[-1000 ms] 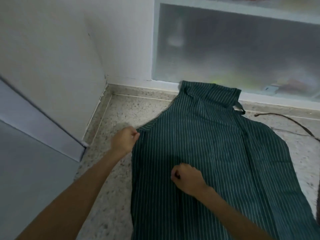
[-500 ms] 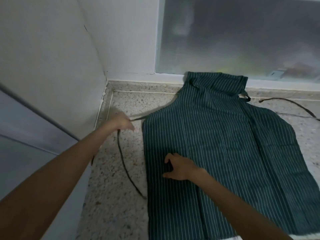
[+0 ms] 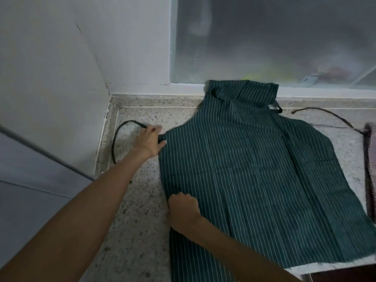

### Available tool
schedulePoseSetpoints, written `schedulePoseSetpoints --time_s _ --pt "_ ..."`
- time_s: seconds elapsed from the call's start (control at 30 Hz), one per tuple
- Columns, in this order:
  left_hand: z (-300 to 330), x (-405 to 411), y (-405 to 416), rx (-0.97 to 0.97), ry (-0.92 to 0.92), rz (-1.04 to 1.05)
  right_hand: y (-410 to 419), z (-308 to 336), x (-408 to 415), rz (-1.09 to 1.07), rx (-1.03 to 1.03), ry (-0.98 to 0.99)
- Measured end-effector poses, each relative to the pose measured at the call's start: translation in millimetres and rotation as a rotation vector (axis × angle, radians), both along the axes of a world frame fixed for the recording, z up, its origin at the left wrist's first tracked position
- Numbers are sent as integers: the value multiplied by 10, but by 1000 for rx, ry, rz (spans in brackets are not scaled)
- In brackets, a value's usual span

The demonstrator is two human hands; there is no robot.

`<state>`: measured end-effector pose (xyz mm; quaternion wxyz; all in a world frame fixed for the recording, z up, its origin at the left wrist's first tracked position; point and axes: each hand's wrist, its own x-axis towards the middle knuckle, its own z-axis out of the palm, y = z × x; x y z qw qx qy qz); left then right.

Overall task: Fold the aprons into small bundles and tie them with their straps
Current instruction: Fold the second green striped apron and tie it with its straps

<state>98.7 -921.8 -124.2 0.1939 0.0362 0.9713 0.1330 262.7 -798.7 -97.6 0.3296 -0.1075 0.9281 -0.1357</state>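
Note:
A dark green apron (image 3: 254, 169) with thin white stripes lies spread flat on a speckled stone counter (image 3: 138, 220), its bib against the window sill. My left hand (image 3: 149, 139) grips the apron's left waist corner, where the dark left strap (image 3: 120, 135) starts and loops out to the left. My right hand (image 3: 183, 208) is curled into a fist and pinches the apron's left edge lower down. The right strap (image 3: 325, 115) trails across the counter to the right.
A white wall (image 3: 50, 78) closes the left side and a frosted window (image 3: 264, 37) stands behind the counter. Another striped cloth (image 3: 371, 159) lies at the right edge. The counter's front edge (image 3: 325, 269) shows at the lower right.
My left hand pulled the left strap out from the apron, then came back to the waist corner. My right hand slid from the apron's middle to its left edge and closed.

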Motion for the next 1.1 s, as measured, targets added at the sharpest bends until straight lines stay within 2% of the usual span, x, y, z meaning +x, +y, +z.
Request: schedulePoseSetpoints --time_s 0.07,0.17,0.2,0.27,0.33,0.4,0.6,0.7,0.8,0.87,1.0,1.1 --pt "39 -77 23 -60 9 56 192 6 4 -227 -194 -104" --pt "64 -104 86 -112 -23 48 501 78 41 -758 -544 -357" --pt "53 -85 129 -72 -2 56 602 98 63 -894 -590 -357" --pt "34 -24 218 116 7 149 743 145 125 -1009 -593 -224" --pt "43 40 226 305 -26 288 768 210 214 -946 -589 -93" --pt "120 87 125 364 -38 353 666 257 300 -851 -639 -82" --pt "649 243 -383 247 89 348 104 484 457 -517 -744 -355" --pt "955 263 -451 184 62 298 67 578 476 -445 -774 -361" --pt "1171 171 -247 245 20 307 308 649 395 -501 -782 -363" --pt "1298 76 146 328 -43 318 750 718 365 -584 -773 -355" --pt "1424 -75 1174 565 -158 363 1851 774 381 -722 -732 -340" --pt "1386 -78 2063 654 -238 331 2716 662 457 -860 -679 -315"
